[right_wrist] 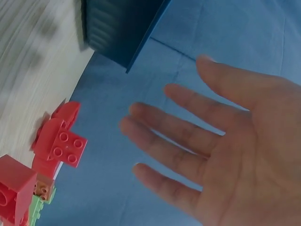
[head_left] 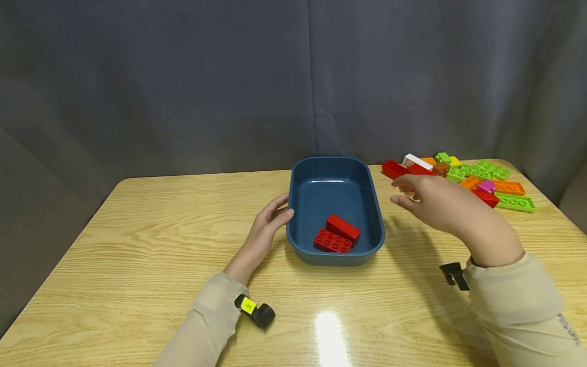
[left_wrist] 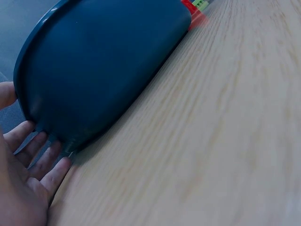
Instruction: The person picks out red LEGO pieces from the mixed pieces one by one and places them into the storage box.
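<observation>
A dark blue plastic bin (head_left: 334,259) stands on the table with two red toy bricks, one (head_left: 333,241) lying against the other (head_left: 343,229) near its front end. My left hand (head_left: 266,229) holds the bin's left side: the thumb reaches the rim and the fingers lie against the outer wall, as the left wrist view shows too. Raised above the table, right of the bin, is my right hand (head_left: 435,201). In the right wrist view its palm (right_wrist: 235,146) holds nothing and the fingers are spread. Red bricks (right_wrist: 56,136) lie beyond it, partly hidden by the hand in the head view.
A heap of toy bricks covers the table's far right, among them a white brick (head_left: 416,162), a green plate (head_left: 514,202), an orange plate (head_left: 509,187) and a magenta brick (head_left: 487,186). A grey curtain (head_left: 206,86) hangs behind the wooden table (head_left: 183,224).
</observation>
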Action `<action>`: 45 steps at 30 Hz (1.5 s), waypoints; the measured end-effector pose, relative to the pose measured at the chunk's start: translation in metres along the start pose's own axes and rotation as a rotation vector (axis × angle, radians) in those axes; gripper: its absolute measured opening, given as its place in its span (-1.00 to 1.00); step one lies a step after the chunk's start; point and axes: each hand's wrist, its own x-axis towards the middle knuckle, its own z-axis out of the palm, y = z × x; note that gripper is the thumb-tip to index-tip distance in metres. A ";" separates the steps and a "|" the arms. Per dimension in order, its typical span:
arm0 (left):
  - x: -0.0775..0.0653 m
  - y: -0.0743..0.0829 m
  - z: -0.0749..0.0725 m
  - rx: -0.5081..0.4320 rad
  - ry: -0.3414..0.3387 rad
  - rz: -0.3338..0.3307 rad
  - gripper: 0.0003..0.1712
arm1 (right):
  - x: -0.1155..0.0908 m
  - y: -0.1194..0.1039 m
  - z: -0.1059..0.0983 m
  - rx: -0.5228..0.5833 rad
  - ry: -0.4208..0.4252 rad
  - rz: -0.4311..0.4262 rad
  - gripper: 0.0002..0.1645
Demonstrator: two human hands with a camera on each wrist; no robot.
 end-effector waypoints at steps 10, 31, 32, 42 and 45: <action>0.000 0.001 0.000 0.003 -0.002 -0.021 -0.42 | 0.001 0.017 0.000 -0.055 -0.100 0.113 -0.20; 0.000 0.001 0.000 -0.001 0.001 -0.005 -0.41 | 0.004 0.052 0.001 -0.075 -0.186 0.317 -0.21; 0.000 0.001 0.000 -0.001 0.001 -0.004 -0.41 | 0.004 0.053 0.002 -0.075 -0.184 0.317 -0.22; 0.000 0.000 0.000 0.001 0.004 0.001 -0.41 | 0.003 0.063 0.006 -0.087 -0.186 0.324 -0.26; 0.000 0.000 0.000 -0.002 0.001 0.004 -0.41 | 0.003 0.066 0.007 -0.100 -0.187 0.323 -0.26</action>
